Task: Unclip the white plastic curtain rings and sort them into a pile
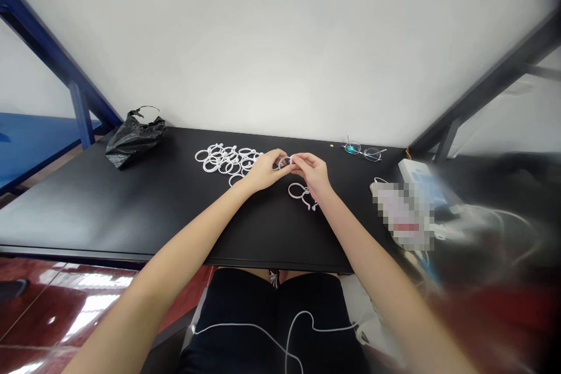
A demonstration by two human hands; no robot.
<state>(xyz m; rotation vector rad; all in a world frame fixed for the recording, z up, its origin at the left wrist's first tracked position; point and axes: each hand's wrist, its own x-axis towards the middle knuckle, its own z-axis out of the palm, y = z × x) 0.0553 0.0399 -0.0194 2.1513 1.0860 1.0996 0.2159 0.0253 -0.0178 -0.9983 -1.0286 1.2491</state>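
A white plastic curtain ring [281, 161] is held between my two hands above the black table. My left hand [264, 171] grips its left side with thumb and fingers. The fingertips of my right hand [312, 170] pinch it from the right, partly covering it. To the left, a pile of similar white rings [211, 169] lies close to my left hand, which hides part of it. Beneath my right hand, a closed-looking ring [290, 191] lies beside another ring [305, 204] with a gap in its loop.
A black plastic bag [135, 140] sits at the table's back left. Eyeglasses [372, 155] lie near the wall on the right. Further right are a white box [418, 178], a pixelated object [403, 216] and cables. A white cable [245, 324] crosses my lap.
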